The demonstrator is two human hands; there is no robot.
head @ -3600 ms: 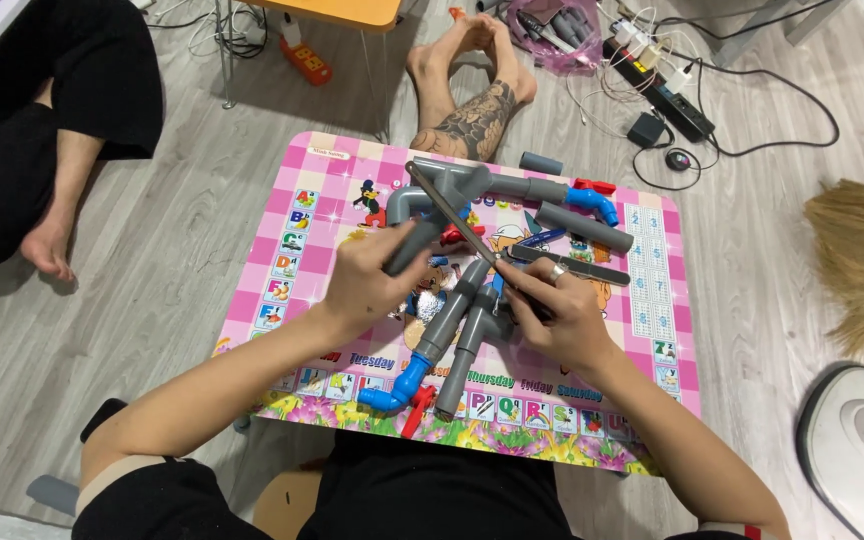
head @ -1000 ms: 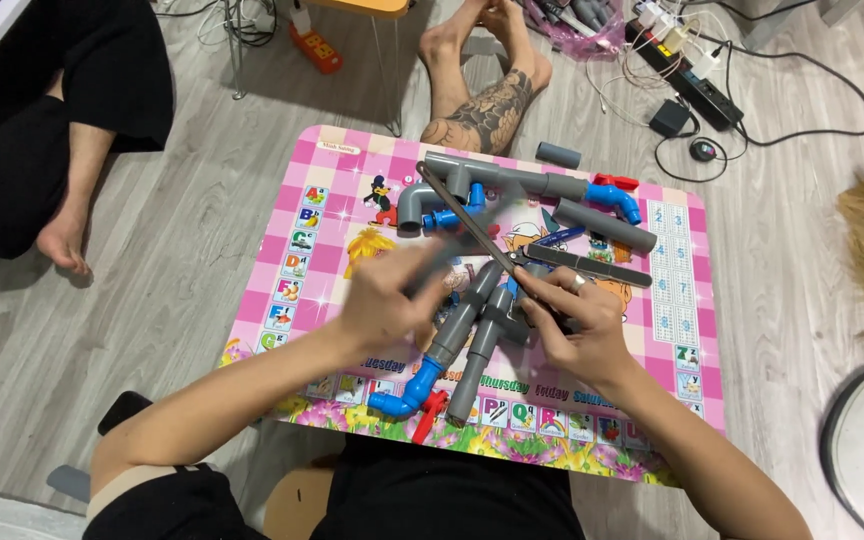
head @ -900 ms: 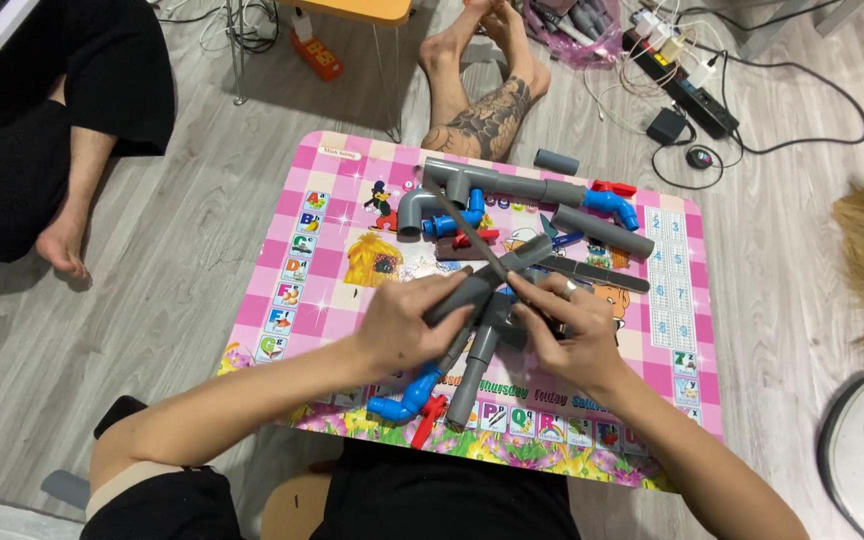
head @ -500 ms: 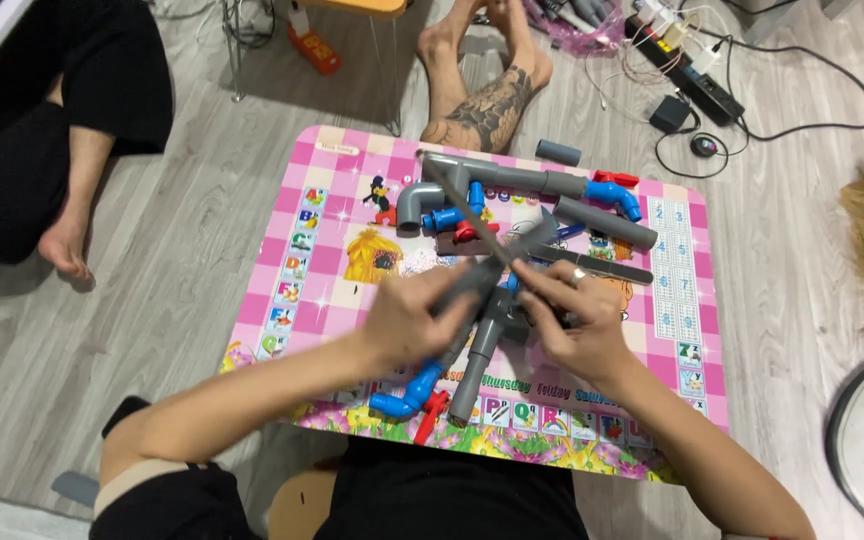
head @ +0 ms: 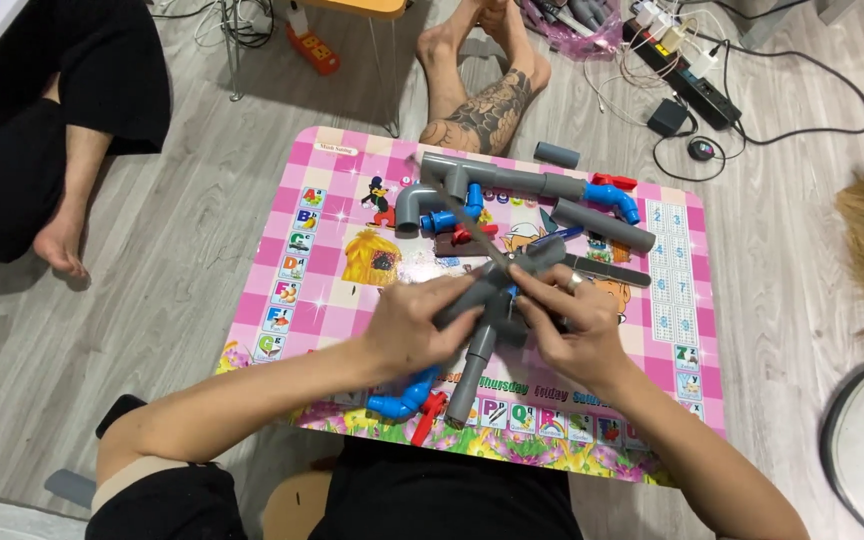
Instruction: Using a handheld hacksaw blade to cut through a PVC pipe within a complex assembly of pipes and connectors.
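Person seated on wood floor at pink checkered children's table [head: 292, 262], both hands on grey pipe assembly [head: 487, 320] at table centre. Left hand [head: 420, 325] closed around upper grey pipe section; right hand [head: 574, 325] gripped adjoining joint, fingers curled. Blue elbow fitting [head: 402, 400] and red valve handle [head: 428, 418] hung at assembly's near end. Second pipe run [head: 512, 182] lay beyond, apart. Step judged: pressing or twisting section into joint. Next move likely called for aligned push with opposing grip, steadying loose lower pipes.
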